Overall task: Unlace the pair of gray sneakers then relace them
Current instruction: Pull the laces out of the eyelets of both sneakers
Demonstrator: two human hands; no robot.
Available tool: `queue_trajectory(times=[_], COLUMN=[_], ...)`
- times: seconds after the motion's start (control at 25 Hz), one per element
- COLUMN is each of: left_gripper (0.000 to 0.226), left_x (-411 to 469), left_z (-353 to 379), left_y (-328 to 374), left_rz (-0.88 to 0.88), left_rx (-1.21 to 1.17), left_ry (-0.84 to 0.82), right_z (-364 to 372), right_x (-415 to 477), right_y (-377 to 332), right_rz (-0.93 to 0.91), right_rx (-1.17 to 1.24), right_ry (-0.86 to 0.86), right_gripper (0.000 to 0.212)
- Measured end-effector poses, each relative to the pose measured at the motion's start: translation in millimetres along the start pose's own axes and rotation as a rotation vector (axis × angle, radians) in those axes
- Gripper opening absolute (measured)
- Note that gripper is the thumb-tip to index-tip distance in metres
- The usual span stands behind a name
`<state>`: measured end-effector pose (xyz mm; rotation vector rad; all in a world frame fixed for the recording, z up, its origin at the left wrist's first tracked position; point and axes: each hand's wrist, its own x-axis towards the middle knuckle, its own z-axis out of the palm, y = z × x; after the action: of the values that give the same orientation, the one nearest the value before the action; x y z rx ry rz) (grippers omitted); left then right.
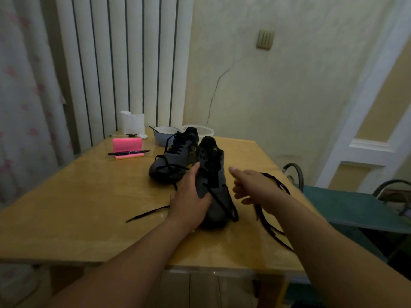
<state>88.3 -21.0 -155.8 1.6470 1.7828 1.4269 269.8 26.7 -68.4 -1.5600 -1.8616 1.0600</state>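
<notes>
Near sneaker [214, 174] sits mid-tabletop [89, 196], toe toward the person, and the left hand [191, 196] grips its side, fingers wrapped onto the upper with the thumb up along it. Just to its right hovers the right hand [251, 187], forefinger out, a loose black lace [278, 183] trailing under the wrist; whether those fingers hold it, I cannot tell. Far sneaker [175, 156] stands right behind, laced, with a pink pad [127, 145] and pen [129, 152] further left.
</notes>
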Motion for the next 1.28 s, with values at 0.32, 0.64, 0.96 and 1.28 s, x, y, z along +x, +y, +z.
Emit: queue_trajectory(times=[0.32, 0.64, 0.96, 1.28], left_gripper=[0.073, 0.048, 0.062, 0.059], left_x=[-1.9, 1.8, 6.2, 2.3], left_z=[-1.5, -0.5, 0.2, -2.0], left_y=[5.7, 3.3, 2.4, 1.3], left_rz=[-0.022, -0.149, -0.132, -0.052], left_rx=[0.006, 0.022, 0.12, 0.046], left_ry=[0.012, 0.029, -0.007, 0.047], right_z=[-2.6, 47.3, 16.5, 16.4], right_x=[-9.0, 0.6, -39.0, 12.0], right_y=[-1.6, -38.0, -61.1, -1.8], right_rz=[-0.243, -0.328, -0.485, -0.129], right_rx=[-0.415, -0.738, 0.446, -0.423], right_ry=[-0.174, 0.127, -0.537, 0.018], right_gripper=[0.033, 0.046, 0.026, 0.053])
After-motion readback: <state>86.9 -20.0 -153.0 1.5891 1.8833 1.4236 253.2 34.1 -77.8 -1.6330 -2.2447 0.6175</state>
